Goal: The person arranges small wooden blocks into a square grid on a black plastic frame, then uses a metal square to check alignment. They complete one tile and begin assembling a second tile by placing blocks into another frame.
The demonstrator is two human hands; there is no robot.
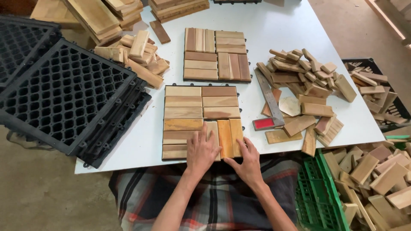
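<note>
A square wooden tile (201, 107) made of several short slats lies on the white table (278, 25) right in front of me. My left hand (201, 149) rests flat on the tile's near slats, fingers together. My right hand (247, 160) presses on the tile's near right corner, thumb against its front edge. Neither hand holds a loose piece. A second finished tile (217, 54) lies farther back.
Black plastic grid bases (64, 90) are stacked at the left. Loose slats lie piled at the left (137, 55) and the right (308, 77). A metal square with a red handle (269, 107) lies right of the tile. A green crate (317, 192) of offcuts stands at the lower right.
</note>
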